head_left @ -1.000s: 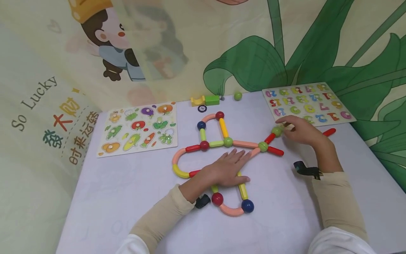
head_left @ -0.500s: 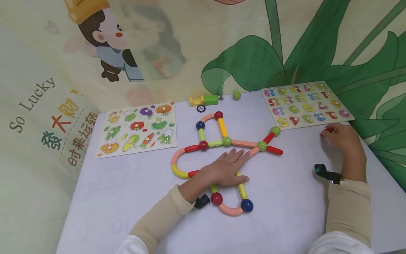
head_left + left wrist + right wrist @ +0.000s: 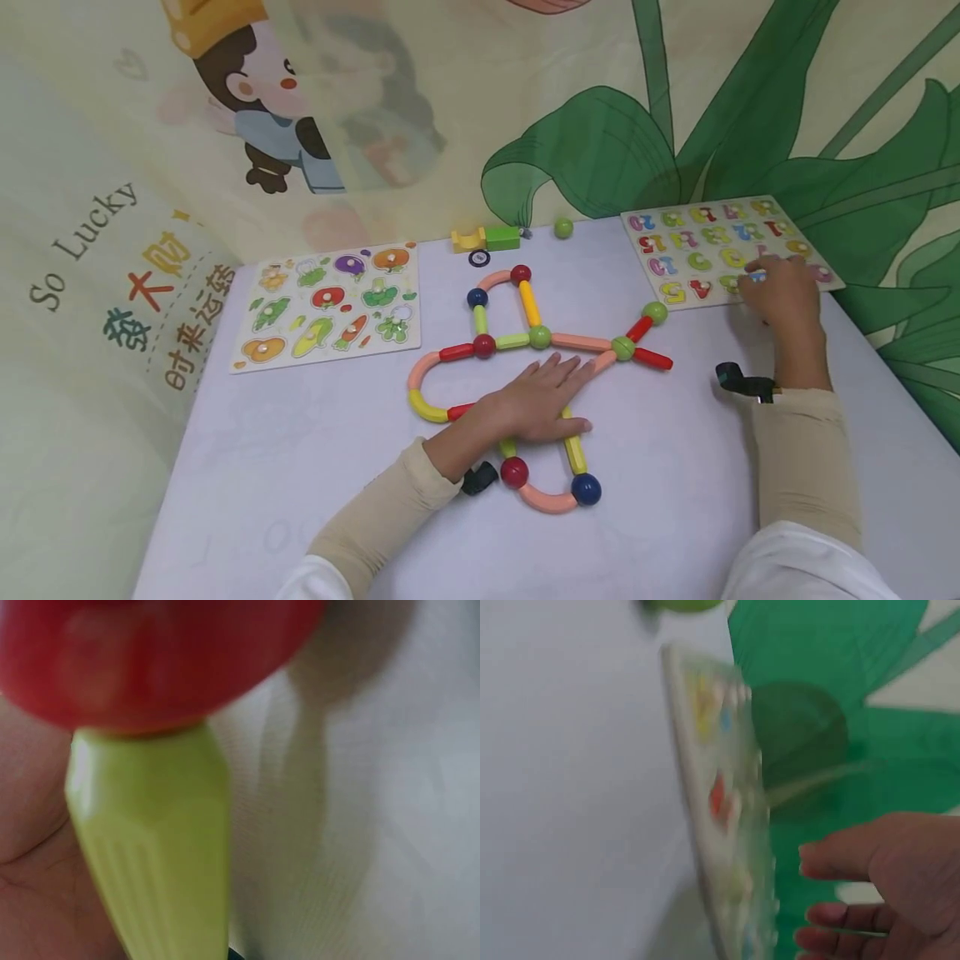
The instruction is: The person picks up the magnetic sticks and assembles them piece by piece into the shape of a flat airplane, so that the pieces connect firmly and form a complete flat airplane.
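Note:
A figure of coloured sticks and balls lies flat on the table; its near part has a red ball, a blue ball and a yellow stick. My left hand rests palm down across the middle, fingers spread, hiding several joints. The left wrist view has a yellow-green stick against a red ball beside the palm. My right hand is above the near right corner of the number puzzle board. In the blurred right wrist view its thumb and fingers are apart, with nothing visible between them.
A vegetable puzzle board lies at the left. Along the back are a yellow-and-green block piece, a small black wheel and a loose green ball. Behind them hangs a printed cloth.
My right hand went from beside the figure's green ball to a red stick at the right, then up over the number board. That red stick is out of sight. The left hand stays put.

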### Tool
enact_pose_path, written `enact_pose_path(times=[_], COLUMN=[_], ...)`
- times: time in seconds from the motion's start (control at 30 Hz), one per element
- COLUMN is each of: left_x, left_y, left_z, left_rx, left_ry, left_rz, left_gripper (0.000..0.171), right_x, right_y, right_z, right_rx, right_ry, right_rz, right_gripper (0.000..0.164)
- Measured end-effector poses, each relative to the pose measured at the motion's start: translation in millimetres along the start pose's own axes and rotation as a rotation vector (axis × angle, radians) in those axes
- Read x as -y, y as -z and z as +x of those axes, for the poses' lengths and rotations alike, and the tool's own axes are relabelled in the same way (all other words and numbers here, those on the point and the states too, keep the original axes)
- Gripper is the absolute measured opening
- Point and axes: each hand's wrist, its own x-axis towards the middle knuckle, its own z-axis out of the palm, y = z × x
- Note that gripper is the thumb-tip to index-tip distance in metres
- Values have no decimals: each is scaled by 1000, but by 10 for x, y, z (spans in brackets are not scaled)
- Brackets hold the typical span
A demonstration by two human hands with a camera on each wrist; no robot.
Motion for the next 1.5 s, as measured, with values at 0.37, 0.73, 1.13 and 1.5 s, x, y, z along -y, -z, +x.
enact_pose_path(times=[0.37,0.73,1.13,1.5], left_x=[6,-28,1,4], left_y=[-19,-26,3,-22], left_z=[42,72,41,19], left_rx=[2,5,2,-16], left_ry=[-9,-8,-8,9], left_rz=[7,7,9,14], left_gripper=[86,86,86,86], right_x=[1443,1855,1344,477], right_y=[-542,-868,-392,-128], right_z=[738,764,125,-632], right_rx=[338,414,367,480], right_ry=[586,606,676,391], right_rz=[-50,-291,16,-95], right_gripper=[43,39,28,29])
